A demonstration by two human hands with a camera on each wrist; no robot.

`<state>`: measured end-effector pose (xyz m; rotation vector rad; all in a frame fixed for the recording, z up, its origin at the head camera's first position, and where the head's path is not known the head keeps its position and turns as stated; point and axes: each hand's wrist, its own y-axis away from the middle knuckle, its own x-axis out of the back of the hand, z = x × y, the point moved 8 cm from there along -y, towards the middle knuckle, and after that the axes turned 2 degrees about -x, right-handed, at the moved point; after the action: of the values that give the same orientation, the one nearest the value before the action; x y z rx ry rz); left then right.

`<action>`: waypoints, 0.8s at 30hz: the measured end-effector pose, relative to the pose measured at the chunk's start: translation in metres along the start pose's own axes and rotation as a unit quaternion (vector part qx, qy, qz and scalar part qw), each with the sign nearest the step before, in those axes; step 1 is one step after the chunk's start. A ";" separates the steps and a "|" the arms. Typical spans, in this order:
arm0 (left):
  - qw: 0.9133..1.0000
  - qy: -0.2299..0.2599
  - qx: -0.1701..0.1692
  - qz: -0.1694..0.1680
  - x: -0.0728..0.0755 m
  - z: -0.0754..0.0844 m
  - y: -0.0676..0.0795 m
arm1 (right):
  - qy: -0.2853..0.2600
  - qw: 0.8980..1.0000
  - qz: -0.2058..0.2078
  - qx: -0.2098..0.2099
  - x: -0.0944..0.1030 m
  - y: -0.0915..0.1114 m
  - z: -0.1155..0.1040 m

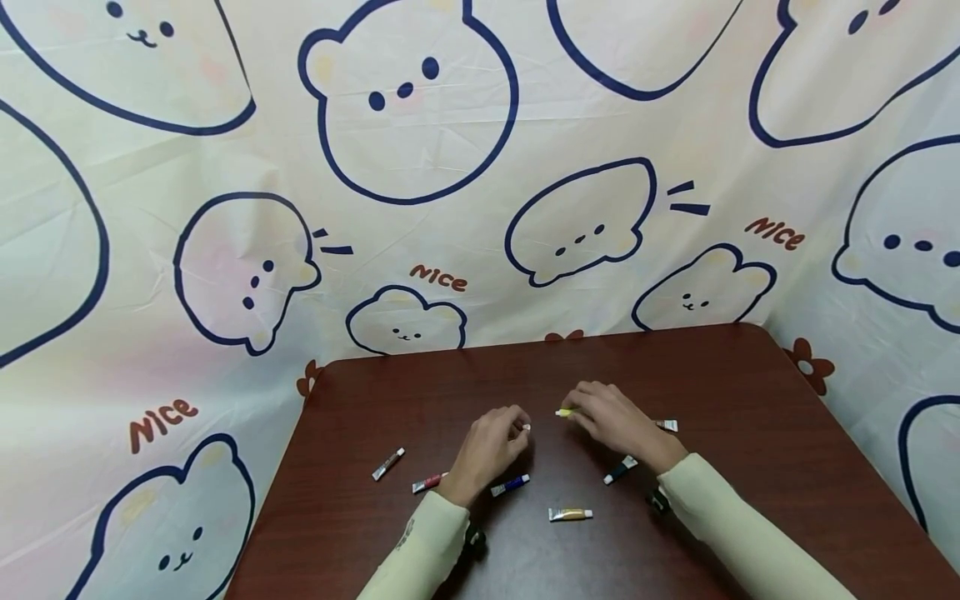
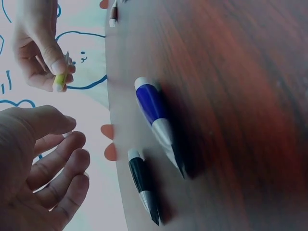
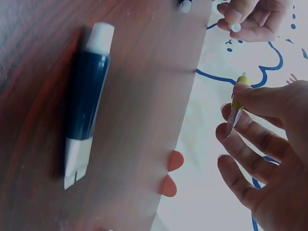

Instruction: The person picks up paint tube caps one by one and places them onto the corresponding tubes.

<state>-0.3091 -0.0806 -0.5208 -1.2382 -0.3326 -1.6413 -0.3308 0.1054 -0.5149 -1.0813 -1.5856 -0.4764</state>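
Note:
In the right wrist view, my right hand pinches a small yellow paint tube between thumb and fingers; its narrow white nozzle points up, with no cap on it. My left hand is a short way to the left in the head view. Between its thumb and finger it holds a small white cap, apart from the tube. Below the left hand lies a dark blue paint tube, and a red one is partly hidden by the wrist. Near the right wrist is a dark green tube.
A brown tube lies at the left of the dark wooden table. An ochre tube is near the front, and another tube is partly covered by the right forearm. Patterned cloth hangs behind the table.

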 end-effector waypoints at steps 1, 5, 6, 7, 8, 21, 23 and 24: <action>1.000 0.003 0.002 -0.001 -0.001 0.000 0.000 | -0.005 1.000 -0.002 -0.001 0.000 0.001 -0.001; 1.000 0.007 0.004 -0.003 -0.004 0.001 0.003 | -0.021 1.000 -0.005 0.000 -0.002 0.007 -0.005; 1.000 0.009 0.004 -0.003 -0.004 0.002 0.004 | -0.023 1.000 -0.004 0.001 -0.002 0.008 -0.006; 1.000 0.008 0.003 -0.003 -0.004 0.002 0.004 | -0.022 1.000 -0.002 0.002 -0.002 0.009 -0.007; 1.000 0.008 0.003 -0.002 -0.005 0.003 0.005 | -0.021 1.000 0.001 0.004 -0.002 0.010 -0.008; 1.000 0.013 -0.018 -0.003 -0.007 0.014 0.011 | -0.017 1.000 0.011 0.021 0.000 0.019 -0.018; 1.000 0.013 -0.020 -0.005 -0.007 0.015 0.011 | -0.018 1.000 0.004 0.016 0.000 0.020 -0.018; 1.000 0.013 -0.021 -0.007 -0.007 0.015 0.011 | -0.019 1.000 0.001 0.014 0.000 0.021 -0.018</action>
<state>-0.2917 -0.0707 -0.5238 -1.2479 -0.2933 -1.6820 -0.3034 0.1022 -0.5139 -1.0748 -1.6202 -0.4334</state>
